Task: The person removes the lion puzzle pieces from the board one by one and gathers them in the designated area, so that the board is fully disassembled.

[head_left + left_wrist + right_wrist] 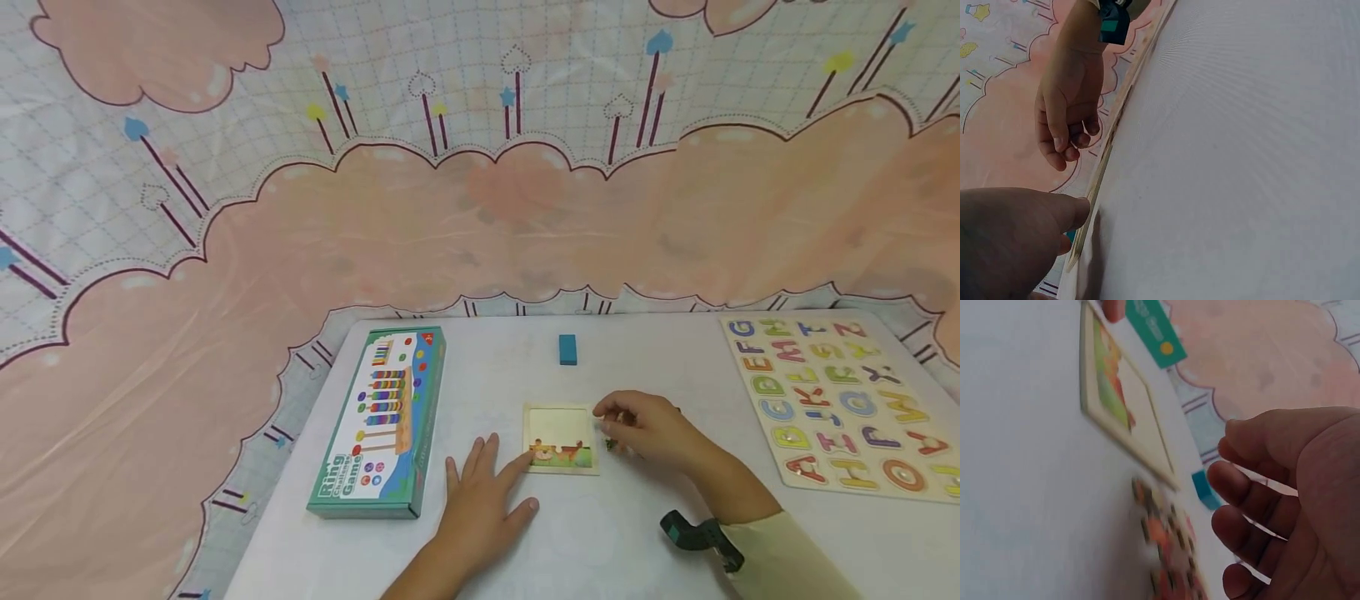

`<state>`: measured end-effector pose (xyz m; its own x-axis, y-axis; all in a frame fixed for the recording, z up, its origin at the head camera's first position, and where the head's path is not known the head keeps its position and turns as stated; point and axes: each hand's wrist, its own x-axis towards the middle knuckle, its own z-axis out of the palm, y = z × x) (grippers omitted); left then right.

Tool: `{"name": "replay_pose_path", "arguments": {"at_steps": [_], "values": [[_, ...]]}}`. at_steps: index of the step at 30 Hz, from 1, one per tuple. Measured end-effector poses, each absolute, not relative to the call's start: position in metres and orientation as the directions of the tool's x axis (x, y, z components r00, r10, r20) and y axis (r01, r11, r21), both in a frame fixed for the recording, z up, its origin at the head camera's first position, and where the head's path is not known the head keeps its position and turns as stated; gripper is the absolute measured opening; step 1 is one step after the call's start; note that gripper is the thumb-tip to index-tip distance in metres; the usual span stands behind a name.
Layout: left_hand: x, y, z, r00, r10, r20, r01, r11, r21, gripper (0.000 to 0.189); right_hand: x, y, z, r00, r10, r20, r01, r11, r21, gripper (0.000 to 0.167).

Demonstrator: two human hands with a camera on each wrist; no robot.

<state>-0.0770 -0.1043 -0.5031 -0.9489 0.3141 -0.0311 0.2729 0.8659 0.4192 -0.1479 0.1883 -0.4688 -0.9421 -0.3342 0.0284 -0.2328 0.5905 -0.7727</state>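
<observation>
A small square puzzle tray (562,419) lies on the white table, with fitted picture pieces (558,454) along its lower edge and bare wood above. My left hand (483,512) rests at the tray's left side with fingers spread, the index finger touching the lower left of it. Just right of the tray hovers my right hand (652,427), its fingers loosely bent. In the right wrist view nothing shows between those fingers. Loose jigsaw pieces (1169,544) lie in a cluster beside the tray, below the right hand, which mostly hides them in the head view.
To the left lies a green Ring Challenge Game box (386,425). A blue block (567,350) sits behind the tray. At the right is an alphabet board (843,408) with colourful letters. A patterned cloth (525,217) hangs beyond the table's back edge.
</observation>
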Motion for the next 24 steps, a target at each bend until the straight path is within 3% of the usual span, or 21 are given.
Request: {"name": "replay_pose_path", "arguments": {"at_steps": [9, 14, 24], "values": [[-0.073, -0.11, -0.504, -0.946, 0.323, -0.024, 0.282, 0.856, 0.433, 0.056, -0.159, 0.147, -0.473, -0.883, -0.467, 0.043, -0.341, 0.576, -0.743, 0.016], [-0.072, -0.111, -0.502, -0.945, 0.327, -0.009, 0.291, 0.852, 0.435, 0.054, -0.161, 0.13, -0.478, -0.87, -0.494, -0.002, -0.352, 0.622, -0.699, 0.022], [-0.075, -0.112, -0.5, -0.94, 0.336, -0.049, 0.288, 0.865, 0.412, 0.054, -0.159, 0.113, -0.479, -0.841, -0.54, 0.025, -0.447, 0.669, -0.594, 0.026]]}}
